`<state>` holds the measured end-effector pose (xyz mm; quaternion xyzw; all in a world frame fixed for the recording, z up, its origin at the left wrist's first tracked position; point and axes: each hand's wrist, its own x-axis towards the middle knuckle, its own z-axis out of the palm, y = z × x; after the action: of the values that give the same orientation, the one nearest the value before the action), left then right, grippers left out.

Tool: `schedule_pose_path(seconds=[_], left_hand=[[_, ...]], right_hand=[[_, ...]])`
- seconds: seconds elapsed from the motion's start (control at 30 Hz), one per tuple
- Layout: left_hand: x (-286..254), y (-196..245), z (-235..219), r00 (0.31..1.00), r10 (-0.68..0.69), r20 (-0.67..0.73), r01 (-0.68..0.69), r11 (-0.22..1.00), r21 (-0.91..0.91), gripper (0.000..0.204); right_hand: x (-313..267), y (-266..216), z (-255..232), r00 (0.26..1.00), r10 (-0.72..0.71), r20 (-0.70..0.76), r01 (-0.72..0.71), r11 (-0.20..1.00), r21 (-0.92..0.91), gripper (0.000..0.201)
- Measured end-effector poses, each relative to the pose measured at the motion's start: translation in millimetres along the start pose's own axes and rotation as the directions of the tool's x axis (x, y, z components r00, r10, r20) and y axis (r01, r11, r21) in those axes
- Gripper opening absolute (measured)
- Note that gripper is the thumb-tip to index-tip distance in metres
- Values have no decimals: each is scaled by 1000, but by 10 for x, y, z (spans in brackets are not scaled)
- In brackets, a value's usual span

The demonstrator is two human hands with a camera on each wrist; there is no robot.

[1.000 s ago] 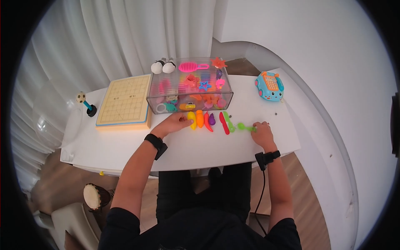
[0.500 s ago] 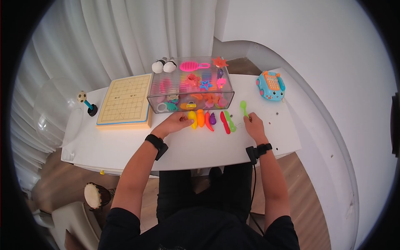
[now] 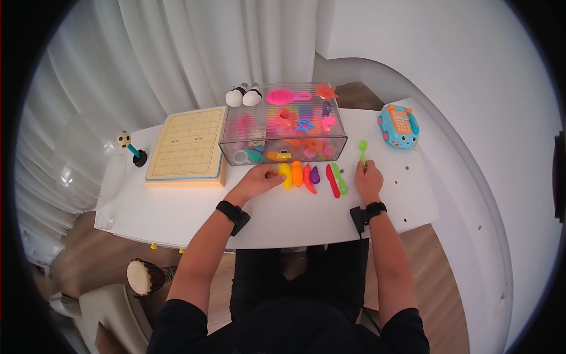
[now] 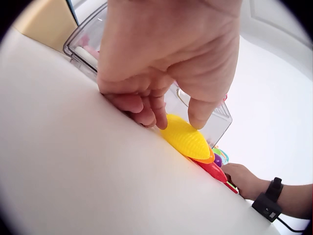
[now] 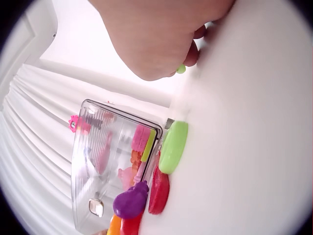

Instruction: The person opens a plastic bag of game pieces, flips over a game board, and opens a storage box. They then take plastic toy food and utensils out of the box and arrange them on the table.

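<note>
My left hand [image 3: 256, 182] pinches the end of a ridged yellow toy [image 3: 286, 176]; in the left wrist view the thumb and a fingertip flank the yellow toy [image 4: 186, 138]. To its right lie an orange toy [image 3: 297, 174], a red pepper [image 3: 308, 179], a purple eggplant [image 3: 315, 175], a red utensil [image 3: 332, 181] and a light green utensil [image 3: 340, 179]. Farther right, my right hand [image 3: 369, 182] holds a green spoon [image 3: 363, 145] by its handle, bowl toward the back. The right wrist view shows only a small green tip [image 5: 181, 69] below the hand, the rest hidden.
A clear box [image 3: 283, 137] with toys in it and on its lid stands behind the row. Left of it are a board-topped wooden box [image 3: 187, 144] and a small football stand [image 3: 139, 157]. A blue toy phone [image 3: 400, 127] sits at the back right; dark specks dot the right side.
The green spoon has swung from lying sideways to pointing toward the back, gripped by my right hand. My left hand remains at the yellow toy. The head view has shifted slightly.
</note>
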<state>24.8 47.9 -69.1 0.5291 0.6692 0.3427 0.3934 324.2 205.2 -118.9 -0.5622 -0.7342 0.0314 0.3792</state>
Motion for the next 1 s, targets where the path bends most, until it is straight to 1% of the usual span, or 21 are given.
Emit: schedule_pose_path(seconds=[0.07, 0.13, 0.27, 0.33, 0.37, 0.43, 0.47, 0.53, 0.57, 0.63, 0.7, 0.77, 0.83, 0.97, 1.0], left_hand=[[-3, -5, -13, 1000, -19, -16, 19, 1000, -1, 27], [3, -18, -16, 998, -29, -61, 26, 999, -45, 26], [-13, -25, -39, 997, -24, -77, 20, 998, -55, 25], [-3, -61, -19, 992, -25, -124, 8, 991, -136, 25], [13, -99, -4, 992, -24, -121, 7, 991, -134, 25], [39, -152, 24, 983, -13, -184, -18, 986, -168, 23], [42, -153, 26, 984, -12, -179, -17, 986, -163, 23], [43, -132, 17, 977, -78, -201, 21, 962, -272, 21], [59, -147, 10, 978, -76, -195, 21, 964, -266, 21], [101, -174, -11, 979, -88, -182, 15, 929, -370, 17], [101, -159, -56, 986, -70, -153, 7, 924, -382, 18], [76, -75, -76, 991, -52, -125, -1, 919, -394, 18], [29, 0, -86, 989, -84, -122, 21, 895, -446, 20], [47, 51, -92, 996, -40, -78, 0, 887, -463, 22], [60, 79, -96, 998, -32, -58, 3, 897, -442, 24]], right_hand=[[-5, -2, 0, 999, -18, -33, 18, 1000, 2, 19], [-10, -9, -6, 999, -17, -43, 18, 1000, 23, 19], [-14, 5, 8, 997, -7, -73, 12, 998, 64, 20], [-10, 4, 6, 998, 14, -67, -9, 997, 72, 20], [-11, 0, 4, 998, 34, -57, -29, 996, 81, 21], [-13, -4, -4, 997, 41, -60, -36, 996, 87, 21], [-15, -4, -6, 997, 45, -65, -39, 995, 94, 22], [-15, -11, -12, 996, 54, -73, -47, 994, 101, 22], [-18, -13, -11, 995, 55, -79, -46, 993, 109, 23], [-20, -11, 3, 995, 61, -84, -52, 993, 105, 23], [-10, -12, 6, 994, 63, -94, -54, 993, 101, 23], [-11, -34, -3, 992, 55, -114, -41, 992, 121, 23], [-17, -44, -8, 992, 63, -113, -50, 992, 116, 23], [-9, -54, -22, 991, 48, -122, -34, 993, 117, 23], [-7, -59, -20, 991, 46, -122, -32, 993, 116, 23]])
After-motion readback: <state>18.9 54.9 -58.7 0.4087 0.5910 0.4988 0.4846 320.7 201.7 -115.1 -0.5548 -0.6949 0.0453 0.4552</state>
